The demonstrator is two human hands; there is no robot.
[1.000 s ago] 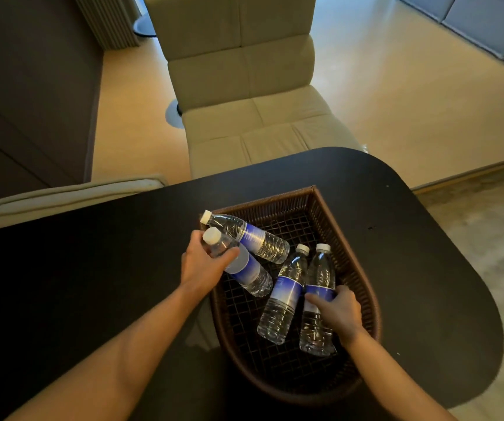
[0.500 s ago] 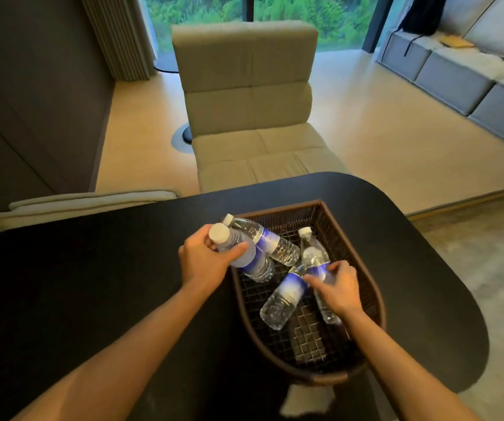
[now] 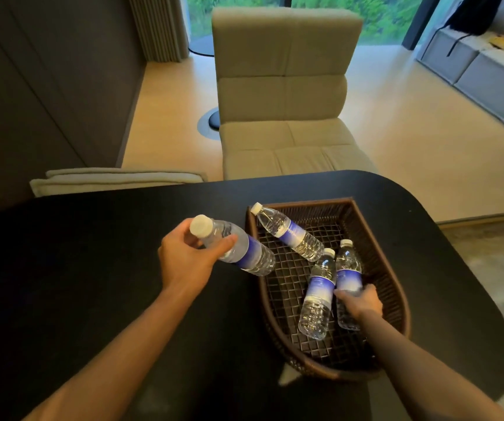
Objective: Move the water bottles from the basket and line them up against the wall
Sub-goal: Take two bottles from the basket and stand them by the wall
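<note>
A brown woven basket (image 3: 378, 256) sits on the black table (image 3: 92, 268). My left hand (image 3: 183, 259) grips a clear water bottle (image 3: 244, 250) with a blue label near its neck, holding it tilted above the basket's left rim. My right hand (image 3: 360, 302) is inside the basket, closed around the middle of a second bottle (image 3: 348, 275). A third bottle (image 3: 317, 296) lies right beside it, touching. A fourth bottle (image 3: 287, 230) lies at the basket's far left corner, cap on the rim.
A beige padded chair (image 3: 284, 95) stands just beyond the table's far edge. The dark wall (image 3: 31, 86) runs along the left. A second beige chair back (image 3: 114, 179) shows at the table's far left. A grey sofa (image 3: 481, 71) is at the far right.
My left hand has lifted its bottle up and left, out over the basket's rim. My right hand has shifted its grip lower on its bottle. The camera has tilted up.
</note>
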